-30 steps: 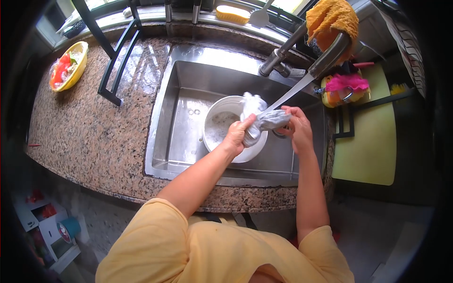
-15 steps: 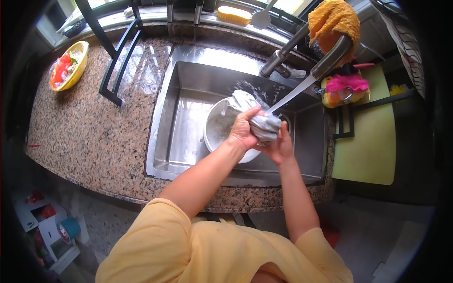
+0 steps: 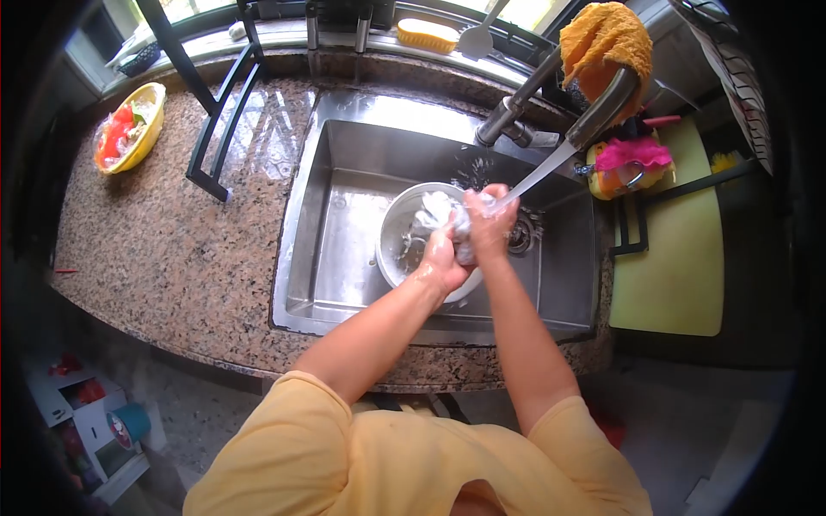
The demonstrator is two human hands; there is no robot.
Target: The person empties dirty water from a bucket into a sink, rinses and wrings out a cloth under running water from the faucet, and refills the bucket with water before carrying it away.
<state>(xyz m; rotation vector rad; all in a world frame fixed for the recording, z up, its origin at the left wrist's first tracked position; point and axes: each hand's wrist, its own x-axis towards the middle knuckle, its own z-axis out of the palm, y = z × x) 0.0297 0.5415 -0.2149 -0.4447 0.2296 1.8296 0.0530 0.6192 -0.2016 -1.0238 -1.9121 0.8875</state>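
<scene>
A wet, bunched whitish cloth is gripped between my two hands over a white basin in the steel sink. My left hand is closed around its lower side. From the right, my right hand presses on the cloth with its fingers curled, under the stream. Water runs from the faucet onto the right hand and the cloth. Some water shows in the basin, whose right side is hidden behind my hands and forearms.
An orange cloth hangs over the faucet. Right of the sink lies a yellow-green board, with a pink scrubber near it. On the granite counter stand a yellow basket and a black rack. A yellow brush rests on the sill.
My right hand has moved up and left, over the cloth and into the stream. The cloth has been lowered toward the basin and is more bunched. My left hand has shifted slightly down.
</scene>
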